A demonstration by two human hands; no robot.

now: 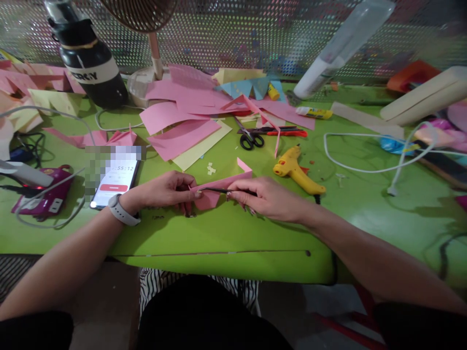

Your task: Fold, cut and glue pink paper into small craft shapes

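My left hand (171,190) is closed on the left end of a folded pink paper strip (207,200), pinching it between thumb and fingers. In my right hand (266,197) is a pair of dark tweezers (215,190), whose tip reaches across the paper to my left thumb. Whether the tip grips anything is too small to tell. One end of the strip stands folded up behind my right fingers. Tiny pale paper bits (210,168) lie on the green table (219,238) just beyond the strip.
A yellow glue gun (297,170) lies right of my right hand. Black-handled scissors (251,140), pink paper sheets (182,136) and a glue stick (314,113) lie farther back. Left are a lit phone (116,177), a purple power strip (47,194) and a black bottle (91,63). White cable (350,167) loops at right.
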